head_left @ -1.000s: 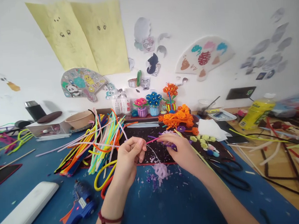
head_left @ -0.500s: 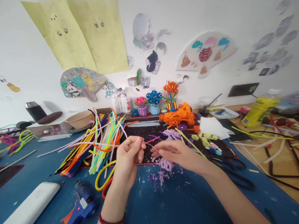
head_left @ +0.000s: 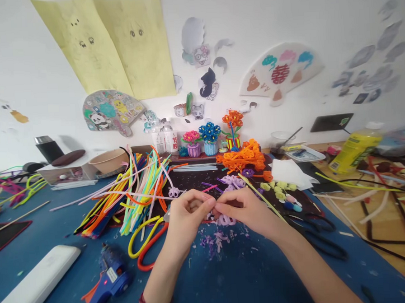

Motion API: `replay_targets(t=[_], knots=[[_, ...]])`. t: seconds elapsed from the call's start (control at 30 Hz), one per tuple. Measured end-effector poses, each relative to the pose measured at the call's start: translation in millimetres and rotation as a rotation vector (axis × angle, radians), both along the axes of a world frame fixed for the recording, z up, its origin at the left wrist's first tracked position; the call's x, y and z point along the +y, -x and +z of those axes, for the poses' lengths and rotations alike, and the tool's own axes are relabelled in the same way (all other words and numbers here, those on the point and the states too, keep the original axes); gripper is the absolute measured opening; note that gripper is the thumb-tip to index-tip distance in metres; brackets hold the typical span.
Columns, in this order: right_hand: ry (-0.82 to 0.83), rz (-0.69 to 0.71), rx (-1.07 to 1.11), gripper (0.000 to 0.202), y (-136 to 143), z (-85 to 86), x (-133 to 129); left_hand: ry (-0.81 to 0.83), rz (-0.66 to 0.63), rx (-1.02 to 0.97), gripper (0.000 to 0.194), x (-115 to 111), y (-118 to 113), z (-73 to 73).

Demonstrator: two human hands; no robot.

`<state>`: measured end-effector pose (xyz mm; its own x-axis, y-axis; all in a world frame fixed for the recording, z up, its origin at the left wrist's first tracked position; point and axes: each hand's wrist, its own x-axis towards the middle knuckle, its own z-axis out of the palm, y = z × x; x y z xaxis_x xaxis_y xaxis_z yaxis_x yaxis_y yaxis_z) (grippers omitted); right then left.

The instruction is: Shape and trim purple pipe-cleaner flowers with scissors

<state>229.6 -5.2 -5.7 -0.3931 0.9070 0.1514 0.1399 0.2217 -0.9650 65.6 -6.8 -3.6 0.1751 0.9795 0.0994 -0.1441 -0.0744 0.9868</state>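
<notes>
While your two hands meet fingertip to fingertip over the black mat (head_left: 190, 179), your left hand (head_left: 188, 213) has its grip pinched closed on a short pink pipe cleaner (head_left: 209, 188), whose free end pokes up between the hands. Your right hand (head_left: 246, 210) is pinched tight against it too, though whether it holds the same piece or a second one is hard to tell from here. Just below your fingers, one lilac looped flower (head_left: 225, 221) lies at the mat's edge, with purple clippings (head_left: 215, 239) scattered on the blue desk (head_left: 229, 281). To your left lies one loose heap of pipe cleaners (head_left: 130, 196) in many colours, and one blue glue gun (head_left: 110, 276) nearer you. Three small potted flowers (head_left: 210, 139) stand in a row by the wall. One pair of black scissors (head_left: 320, 235) lies to your right.
</notes>
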Motion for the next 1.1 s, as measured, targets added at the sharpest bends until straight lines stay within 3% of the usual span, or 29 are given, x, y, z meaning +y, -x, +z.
replay_targets(t=[0.3, 0.53, 0.63, 0.73, 0.97, 1.1], knots=[[0.023, -0.062, -0.042, 0.026, -4.7, 7.8, -3.6, 0.000, 0.247, -0.048, 0.023, 7.0, 14.5, 3.7], [-0.004, -0.134, 0.101, 0.022, -5.8, 8.9, -2.5, -0.049, 0.345, -0.108, 0.023, 8.3, 19.2, 4.9], [0.033, -0.171, 0.204, 0.015, -6.7, 6.4, -1.3, -0.089, 0.379, -0.046, 0.023, 7.0, 17.7, 3.7], [0.027, -0.230, 0.257, 0.021, -7.4, 4.2, 0.3, -0.138, 0.413, 0.056, 0.022, 6.2, 17.6, 2.1], [-0.059, -0.345, 0.097, 0.014, -10.0, 1.6, 4.2, -0.412, 0.608, 0.500, 0.016, 5.1, 19.6, -2.1], [-0.068, -0.354, 0.047, 0.012, -12.1, 0.3, 4.5, -0.522, 0.664, 0.582, 0.011, 3.6, 19.2, -1.6]])
